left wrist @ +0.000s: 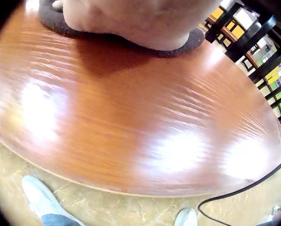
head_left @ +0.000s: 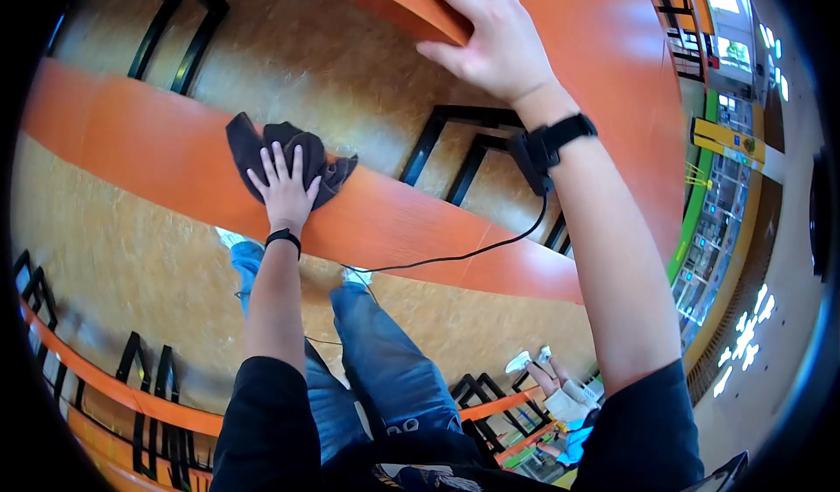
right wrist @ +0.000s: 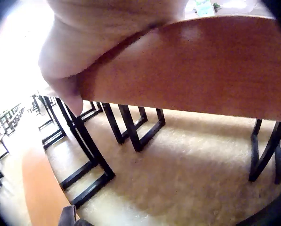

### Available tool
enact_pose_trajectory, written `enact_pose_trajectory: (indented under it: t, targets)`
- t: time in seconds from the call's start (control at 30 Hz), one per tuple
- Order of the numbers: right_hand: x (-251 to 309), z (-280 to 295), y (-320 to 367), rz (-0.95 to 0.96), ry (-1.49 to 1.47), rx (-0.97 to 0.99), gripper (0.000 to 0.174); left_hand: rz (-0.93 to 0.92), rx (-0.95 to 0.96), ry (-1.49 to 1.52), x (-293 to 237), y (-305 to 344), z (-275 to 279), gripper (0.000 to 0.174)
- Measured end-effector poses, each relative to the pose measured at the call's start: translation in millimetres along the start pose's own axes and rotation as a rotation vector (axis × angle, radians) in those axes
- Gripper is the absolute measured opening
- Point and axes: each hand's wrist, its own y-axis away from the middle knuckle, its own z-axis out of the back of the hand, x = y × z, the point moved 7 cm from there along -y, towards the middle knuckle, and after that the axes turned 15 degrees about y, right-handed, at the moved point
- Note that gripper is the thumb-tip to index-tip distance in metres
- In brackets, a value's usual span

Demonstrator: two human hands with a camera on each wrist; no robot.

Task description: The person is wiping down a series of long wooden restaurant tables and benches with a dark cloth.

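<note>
My left hand [head_left: 289, 196] lies with spread, straight fingers on a crumpled dark cloth [head_left: 248, 149]. Under the cloth is a long orange bench [head_left: 420, 222]. In the left wrist view, the cloth [left wrist: 55, 22] shows as a dark edge beneath the hand [left wrist: 140, 23], flat against the glossy bench top. My right hand [head_left: 500, 44] rests on the orange table [head_left: 604, 54] at its near edge, fingers extended and thumb out to the side. The right wrist view has this hand [right wrist: 107, 37] over the table's edge, its thumb pointing down past it.
Black metal legs [head_left: 451, 155] stand between bench and table. A black cable [head_left: 455, 256] runs from the right wrist's camera across the bench. Behind me is another orange bench [head_left: 131, 396]. Someone in white shoes [head_left: 518, 362] is at the lower right.
</note>
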Motion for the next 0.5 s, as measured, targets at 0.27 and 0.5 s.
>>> enact_pose_trajectory:
  t: [0.27, 0.5]
  targets:
    - [0.7, -3.0, 13.6, 0.056, -0.023, -0.167, 0.086, -0.213, 0.284, 0.143, -138.5, 114.5, -103.5, 0.084]
    - [3.0, 4.4, 16.0, 0.056, -0.026, -0.134, 0.085, -0.455, 0.480, 0.225, -185.6, 191.4, -132.8, 0.081]
